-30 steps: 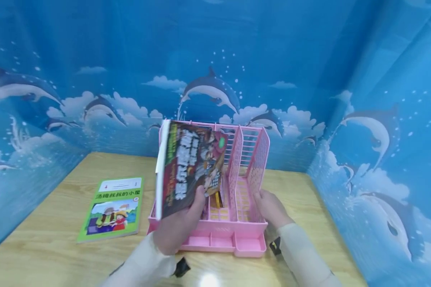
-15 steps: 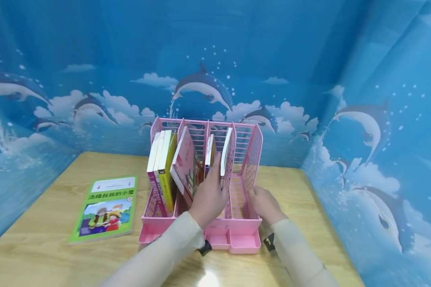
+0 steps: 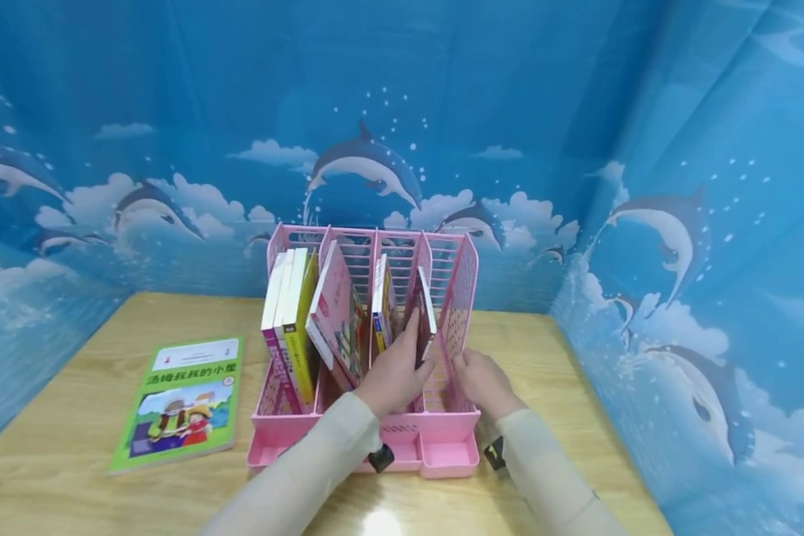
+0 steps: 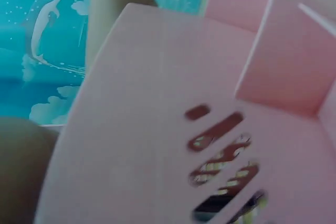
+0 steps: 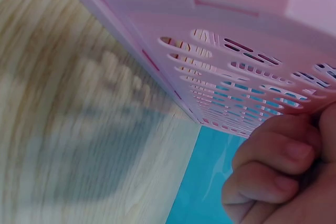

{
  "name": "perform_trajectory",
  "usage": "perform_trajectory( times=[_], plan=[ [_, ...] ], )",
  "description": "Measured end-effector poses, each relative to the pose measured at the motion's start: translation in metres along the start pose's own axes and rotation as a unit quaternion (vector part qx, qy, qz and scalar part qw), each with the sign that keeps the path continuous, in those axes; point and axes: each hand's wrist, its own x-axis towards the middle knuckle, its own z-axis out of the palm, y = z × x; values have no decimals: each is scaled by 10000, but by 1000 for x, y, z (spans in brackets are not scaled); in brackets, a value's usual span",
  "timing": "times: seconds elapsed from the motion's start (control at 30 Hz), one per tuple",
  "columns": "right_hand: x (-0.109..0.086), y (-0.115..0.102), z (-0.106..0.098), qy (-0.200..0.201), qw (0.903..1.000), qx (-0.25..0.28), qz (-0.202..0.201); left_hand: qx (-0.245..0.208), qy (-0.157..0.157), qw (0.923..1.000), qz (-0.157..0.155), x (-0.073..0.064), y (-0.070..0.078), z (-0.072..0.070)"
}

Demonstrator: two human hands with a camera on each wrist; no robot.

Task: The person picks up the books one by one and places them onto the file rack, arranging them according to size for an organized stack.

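Note:
In the head view, a pink desktop book rack (image 3: 418,426) with upright dividers stands on the table. My left hand (image 3: 397,376) grips a thin book (image 3: 426,316) with a dark cover and white page edges. That book leans to the right against the rack's rightmost divider, low in the third compartment. The right hand (image 3: 485,383) holds the front edge of the rack's right side wall (image 3: 461,298). In the right wrist view its curled fingers (image 5: 278,156) lie against the slotted wall. The left wrist view shows mostly the rack's pink front, with the hand partly hidden.
White-edged books and a yellow book (image 3: 299,335) fill the left compartment. A pink book (image 3: 338,305) leans in the second, and thinner books (image 3: 383,305) stand in the third. A green-bordered book (image 3: 181,402) lies flat on the table (image 3: 67,447) at left.
My left hand has carried the dark-covered book from in front of the rack into the third compartment and lowered it, now tilted right. The right hand stays at the side wall.

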Motion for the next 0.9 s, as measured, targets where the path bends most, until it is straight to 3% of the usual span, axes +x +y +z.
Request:
perform_trajectory(
  times=[0.1,0.27,0.37,0.47,0.6,0.73,0.9],
  plan=[
    [0,1,0,-15,9999,116,-33,315,29,9995,-45,0,3,-7],
    [0,1,0,-73,9998,184,-26,1004,699,9909,558,-1,15,-23],
    [1,0,1,-32,10000,85,-25,1190,827,9860,820,1,18,-30],
    [2,1,2,-37,9999,123,-43,1349,899,9840,745,2,15,-35],
    [2,1,2,-83,9997,220,-43,1510,1298,9777,669,4,7,-39],
    [3,1,1,-86,9998,178,-11,1632,1761,9670,849,3,-2,-39],
    [3,1,1,-65,9999,160,-8,1970,2016,9553,889,1,-10,-37]
  ],
)
